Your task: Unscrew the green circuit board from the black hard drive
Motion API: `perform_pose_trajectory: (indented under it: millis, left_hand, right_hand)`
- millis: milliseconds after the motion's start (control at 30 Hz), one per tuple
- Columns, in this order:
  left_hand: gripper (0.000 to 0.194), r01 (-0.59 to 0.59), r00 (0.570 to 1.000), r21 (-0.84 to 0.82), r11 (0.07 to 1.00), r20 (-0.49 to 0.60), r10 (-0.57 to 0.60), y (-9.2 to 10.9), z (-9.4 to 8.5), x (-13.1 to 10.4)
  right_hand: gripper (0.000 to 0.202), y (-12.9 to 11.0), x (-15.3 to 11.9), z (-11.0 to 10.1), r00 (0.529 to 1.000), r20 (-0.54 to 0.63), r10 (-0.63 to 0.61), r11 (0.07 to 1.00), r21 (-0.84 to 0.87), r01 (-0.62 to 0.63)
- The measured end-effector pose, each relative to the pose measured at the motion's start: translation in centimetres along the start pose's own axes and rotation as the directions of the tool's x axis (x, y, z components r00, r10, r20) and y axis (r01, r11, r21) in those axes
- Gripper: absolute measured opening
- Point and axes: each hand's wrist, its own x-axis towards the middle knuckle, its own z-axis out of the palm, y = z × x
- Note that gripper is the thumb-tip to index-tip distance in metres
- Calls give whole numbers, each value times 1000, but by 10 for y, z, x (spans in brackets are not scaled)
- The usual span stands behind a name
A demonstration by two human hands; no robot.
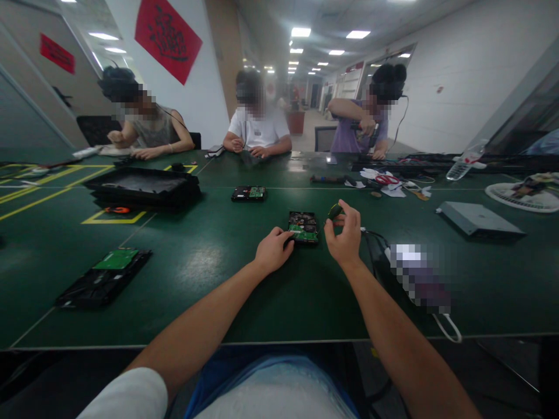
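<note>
A hard drive [303,220] with a green circuit board lies on the table in front of me, board side up. My left hand [273,251] grips its lower left edge, thumb and fingers pressed to it. Just to the right of the drive, my right hand [346,235] is closed on a screwdriver [335,211] with a dark green and yellow handle, held in the fingertips. The screwdriver is tilted; I cannot make out where its thin tip ends.
Other hard drives lie at the left [117,259] and beyond mine [248,194]. Black trays [142,185] are stacked back left. At right are a blurred phone [419,279] with a cable, a grey metal box [479,219] and a bottle [466,161]. Several people sit opposite.
</note>
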Motion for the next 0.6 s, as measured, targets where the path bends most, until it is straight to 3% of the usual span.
perform_pose_trajectory:
  millis: [600]
  left_hand:
    - [38, 19, 1000, -30, 999, -7, -19, -1, 1, 2]
  right_hand:
    - [67, 2, -1, 2, 999, 10, 43, 999, 32, -44]
